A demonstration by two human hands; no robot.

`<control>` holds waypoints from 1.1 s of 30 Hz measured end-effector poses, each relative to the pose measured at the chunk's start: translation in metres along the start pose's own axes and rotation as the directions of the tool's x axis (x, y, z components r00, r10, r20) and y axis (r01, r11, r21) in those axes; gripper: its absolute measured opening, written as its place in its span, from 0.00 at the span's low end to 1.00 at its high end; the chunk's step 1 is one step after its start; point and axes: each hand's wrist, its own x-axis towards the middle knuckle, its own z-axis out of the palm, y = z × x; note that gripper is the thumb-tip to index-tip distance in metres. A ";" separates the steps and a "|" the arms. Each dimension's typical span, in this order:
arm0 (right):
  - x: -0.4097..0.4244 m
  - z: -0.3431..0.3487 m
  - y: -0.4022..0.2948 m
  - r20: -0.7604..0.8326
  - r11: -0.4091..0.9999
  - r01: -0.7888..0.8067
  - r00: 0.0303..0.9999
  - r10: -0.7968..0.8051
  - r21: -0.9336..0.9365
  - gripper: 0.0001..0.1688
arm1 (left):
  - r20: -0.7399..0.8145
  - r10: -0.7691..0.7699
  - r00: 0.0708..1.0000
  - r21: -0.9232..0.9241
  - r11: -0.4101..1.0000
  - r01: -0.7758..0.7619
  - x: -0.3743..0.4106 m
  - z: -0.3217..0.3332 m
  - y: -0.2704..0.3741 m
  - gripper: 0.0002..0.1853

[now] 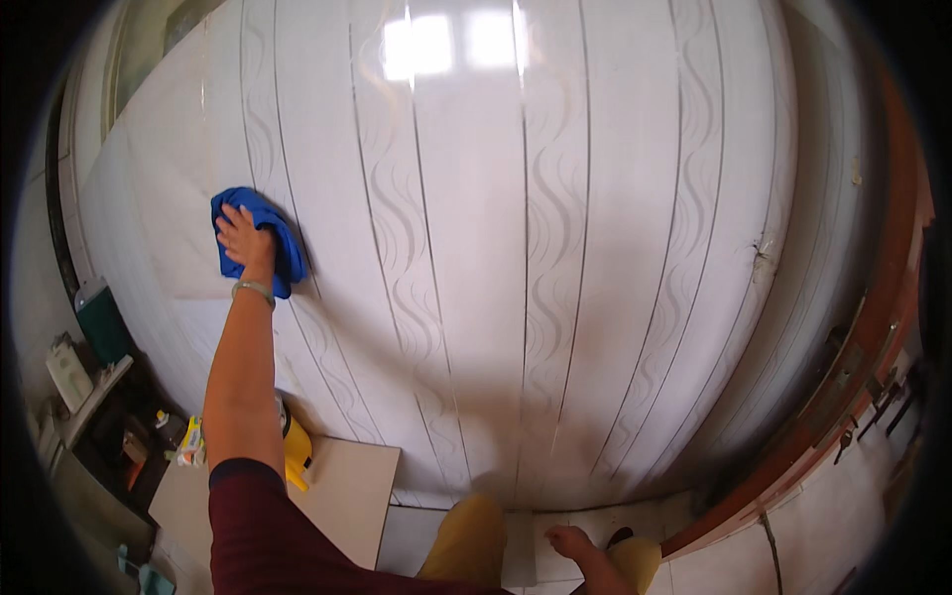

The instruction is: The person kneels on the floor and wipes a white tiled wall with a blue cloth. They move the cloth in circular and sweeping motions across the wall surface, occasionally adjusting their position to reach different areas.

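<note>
My left hand (pixel 245 236) lies spread over a folded blue cloth (pixel 291 249), pressing it against a glossy white wall panel (pixel 476 223). The panel has dark vertical lines and grey wavy patterns. A bangle (pixel 253 290) circles my left wrist. Low in the view, my right hand (pixel 570 541) hangs beside my leg with its fingers curled. Nothing shows in it, though its inner side is partly hidden.
Below my left arm stands a light-topped table (pixel 349 483) with a yellow container (pixel 297 446) on it. Bottles, one of them white (pixel 68 375), stand on a shelf (pixel 97 401) at left. A reddish-brown wooden door (pixel 840 372) with a key is at right.
</note>
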 end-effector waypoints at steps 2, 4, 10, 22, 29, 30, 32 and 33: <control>-0.001 -0.005 0.005 0.042 0.997 -0.075 0.996 0.076 -0.023 0.15 | 0.169 -0.328 0.929 -0.079 0.935 0.345 -0.027 -0.010 0.061 0.32; 0.004 0.000 0.004 0.029 0.992 -0.051 0.998 0.054 -0.114 0.16 | 0.115 -0.459 0.881 -0.033 0.884 0.465 -0.023 -0.025 0.104 0.30; 0.025 0.011 0.003 0.121 0.979 0.056 0.992 -0.033 -0.197 0.18 | -0.200 0.015 0.980 -0.132 0.990 -0.042 0.001 -0.102 0.313 0.26; 0.019 -0.010 -0.036 -0.035 0.991 0.034 0.999 -0.038 -0.127 0.12 | -0.592 0.653 0.472 -0.571 0.075 -0.818 -0.212 -0.281 0.593 0.27; 0.002 -0.010 -0.047 -0.137 1.000 0.029 0.990 -0.029 0.000 0.11 | -0.513 0.821 0.250 -0.803 -0.356 -0.479 -0.384 -0.275 0.523 0.30; 0.000 -0.016 -0.051 -0.132 1.000 0.031 0.991 -0.030 0.006 0.11 | -0.520 0.830 0.203 -0.796 -0.385 -0.467 -0.401 -0.270 0.513 0.29; -0.001 -0.029 -0.047 -0.089 0.999 0.017 0.996 -0.021 -0.040 0.11 | -0.550 0.826 0.124 -0.780 -0.455 -0.430 -0.407 -0.271 0.514 0.28; -0.001 -0.031 -0.049 -0.069 0.998 0.016 0.997 -0.020 -0.056 0.12 | -0.561 0.824 0.080 -0.771 -0.485 -0.413 -0.397 -0.272 0.515 0.28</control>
